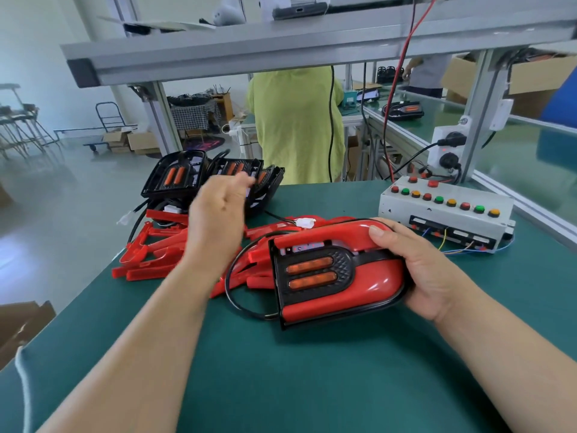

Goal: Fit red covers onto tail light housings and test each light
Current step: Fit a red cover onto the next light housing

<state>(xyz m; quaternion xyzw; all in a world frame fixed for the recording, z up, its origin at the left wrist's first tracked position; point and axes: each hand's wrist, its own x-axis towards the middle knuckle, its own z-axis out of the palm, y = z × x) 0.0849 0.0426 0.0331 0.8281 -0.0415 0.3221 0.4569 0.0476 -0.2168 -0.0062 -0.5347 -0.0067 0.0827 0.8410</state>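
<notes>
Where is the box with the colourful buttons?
In the head view, the button box sits on the green table's far right, just beyond the right hand holding the tail light.

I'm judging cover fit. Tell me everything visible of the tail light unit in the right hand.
The tail light unit is a black plastic housing under a glossy red cover, which leaves open a textured black panel with two orange oblong lenses. The right hand grips its rounded end, holding it tilted over the green mat. A black cable loops from its left edge.
</notes>
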